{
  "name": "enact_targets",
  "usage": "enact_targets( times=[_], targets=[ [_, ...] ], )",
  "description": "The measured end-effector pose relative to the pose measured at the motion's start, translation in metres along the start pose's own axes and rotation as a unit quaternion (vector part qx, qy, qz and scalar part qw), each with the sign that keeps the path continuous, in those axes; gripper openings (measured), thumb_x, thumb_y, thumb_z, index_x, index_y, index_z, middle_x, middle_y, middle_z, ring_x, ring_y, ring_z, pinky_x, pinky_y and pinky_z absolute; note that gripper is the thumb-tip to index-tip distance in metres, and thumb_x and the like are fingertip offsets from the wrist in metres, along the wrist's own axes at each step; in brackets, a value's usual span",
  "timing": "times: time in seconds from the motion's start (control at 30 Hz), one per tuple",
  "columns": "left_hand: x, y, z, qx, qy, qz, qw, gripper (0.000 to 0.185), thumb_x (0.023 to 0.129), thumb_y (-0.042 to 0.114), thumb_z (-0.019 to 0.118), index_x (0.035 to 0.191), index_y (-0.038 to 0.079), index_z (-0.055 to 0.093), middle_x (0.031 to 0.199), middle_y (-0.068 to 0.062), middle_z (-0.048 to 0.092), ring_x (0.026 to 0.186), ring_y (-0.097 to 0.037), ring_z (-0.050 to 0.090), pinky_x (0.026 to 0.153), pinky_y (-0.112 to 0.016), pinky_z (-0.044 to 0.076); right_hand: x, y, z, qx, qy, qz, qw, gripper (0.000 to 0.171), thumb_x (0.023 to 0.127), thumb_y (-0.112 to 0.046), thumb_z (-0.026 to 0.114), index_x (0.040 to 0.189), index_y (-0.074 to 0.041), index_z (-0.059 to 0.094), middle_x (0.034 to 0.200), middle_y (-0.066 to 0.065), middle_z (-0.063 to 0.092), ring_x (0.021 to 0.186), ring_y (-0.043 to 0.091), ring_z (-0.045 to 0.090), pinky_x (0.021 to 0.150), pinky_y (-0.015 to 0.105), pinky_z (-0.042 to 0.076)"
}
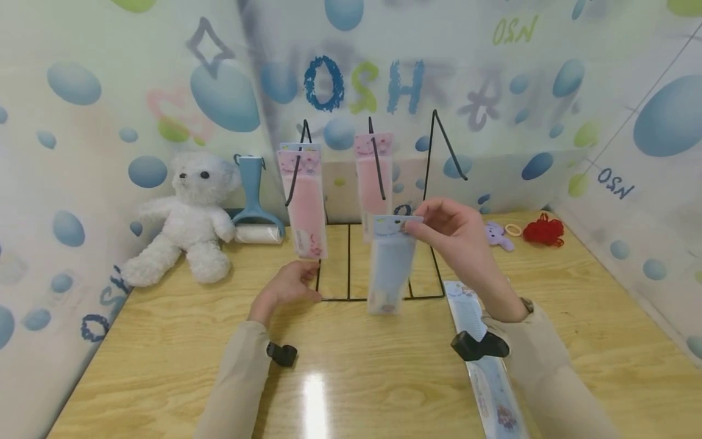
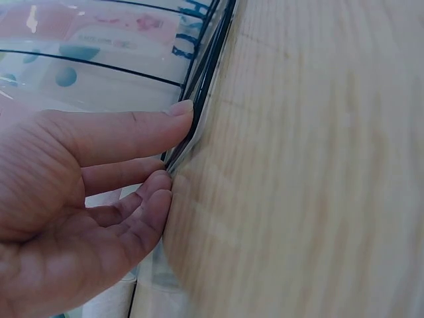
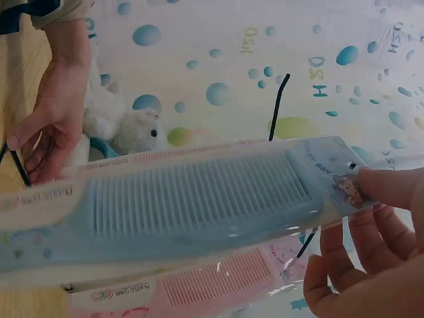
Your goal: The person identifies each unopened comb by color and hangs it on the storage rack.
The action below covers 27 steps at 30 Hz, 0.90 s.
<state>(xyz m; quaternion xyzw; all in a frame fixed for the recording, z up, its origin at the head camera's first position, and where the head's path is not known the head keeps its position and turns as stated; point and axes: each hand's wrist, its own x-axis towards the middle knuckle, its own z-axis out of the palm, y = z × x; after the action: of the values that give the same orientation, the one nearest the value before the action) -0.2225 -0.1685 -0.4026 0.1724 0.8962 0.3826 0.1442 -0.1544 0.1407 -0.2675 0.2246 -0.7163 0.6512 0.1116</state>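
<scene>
Head view, near to far: right hand (image 1: 457, 235) pinches a glossy plastic-sleeved blue comb (image 1: 390, 265) by its card top beside the thin wire rack (image 1: 378, 256); left hand (image 1: 290, 285), fingers relaxed, touches the rack's base. Packet print blurred.

A blue comb in clear packaging (image 1: 390, 262) hangs upright below the right hand's (image 1: 457, 235) grip, pinched at its card top, just before the wire rack (image 1: 378, 244).
</scene>
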Motion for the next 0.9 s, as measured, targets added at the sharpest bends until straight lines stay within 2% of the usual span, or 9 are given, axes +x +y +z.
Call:
enact_targets(
  times=[0.13,0.23,0.4,0.53,0.7,0.9],
  targets=[
    [0.001,0.0,0.0,-0.003,-0.001,-0.003,1.0,0.071,0.076,0.007,0.079,0.136,-0.01,0.045,0.125,-0.023,0.057,0.116,-0.036,0.053,0.099,-0.047,0.044,0.003,-0.004,0.004,0.015,0.002,-0.015,1.0,0.018,0.087,-0.016,0.072,0.09,-0.001,0.063,0.088,0.003,0.063,0.077,0.018,0.058,0.071,0.025,0.051],
    [0.001,0.0,0.001,-0.004,-0.001,-0.002,1.0,0.071,0.076,0.008,0.079,0.136,-0.009,0.045,0.125,-0.023,0.057,0.115,-0.036,0.053,0.099,-0.047,0.044,0.007,-0.008,0.006,0.014,0.011,-0.021,1.0,0.011,0.087,-0.012,0.071,0.088,-0.005,0.063,0.087,0.003,0.063,0.078,0.017,0.059,0.072,0.025,0.051],
    [0.0,-0.001,0.0,0.002,0.002,-0.002,1.0,0.07,0.076,0.008,0.079,0.135,-0.01,0.046,0.124,-0.023,0.058,0.114,-0.036,0.053,0.098,-0.047,0.045,0.013,-0.017,0.01,-0.008,0.027,-0.014,1.0,0.007,0.088,-0.004,0.068,0.089,-0.007,0.062,0.085,0.002,0.064,0.076,0.017,0.059,0.071,0.024,0.051],
    [0.0,-0.001,-0.001,0.004,0.003,0.0,1.0,0.07,0.076,0.008,0.079,0.135,-0.01,0.046,0.124,-0.023,0.058,0.114,-0.036,0.053,0.098,-0.047,0.045,0.017,-0.02,0.014,-0.006,0.027,-0.01,1.0,0.008,0.087,-0.002,0.068,0.09,-0.007,0.062,0.085,0.001,0.063,0.076,0.017,0.06,0.072,0.024,0.052],
    [0.0,-0.002,-0.001,0.006,0.003,0.001,1.0,0.07,0.076,0.008,0.079,0.135,-0.01,0.046,0.125,-0.024,0.057,0.115,-0.036,0.053,0.099,-0.047,0.044,0.022,-0.019,0.018,0.012,0.025,-0.023,0.999,0.008,0.087,-0.001,0.068,0.089,-0.006,0.062,0.083,0.002,0.063,0.073,0.016,0.059,0.07,0.025,0.053],
    [0.001,-0.003,0.0,0.0,0.001,-0.008,1.0,0.071,0.076,0.008,0.079,0.136,-0.009,0.045,0.125,-0.023,0.057,0.116,-0.036,0.052,0.099,-0.046,0.044,0.028,-0.012,0.019,0.007,0.038,-0.035,0.999,0.007,0.087,-0.002,0.068,0.087,-0.007,0.063,0.081,0.002,0.062,0.072,0.017,0.057,0.068,0.027,0.05]
  ],
)
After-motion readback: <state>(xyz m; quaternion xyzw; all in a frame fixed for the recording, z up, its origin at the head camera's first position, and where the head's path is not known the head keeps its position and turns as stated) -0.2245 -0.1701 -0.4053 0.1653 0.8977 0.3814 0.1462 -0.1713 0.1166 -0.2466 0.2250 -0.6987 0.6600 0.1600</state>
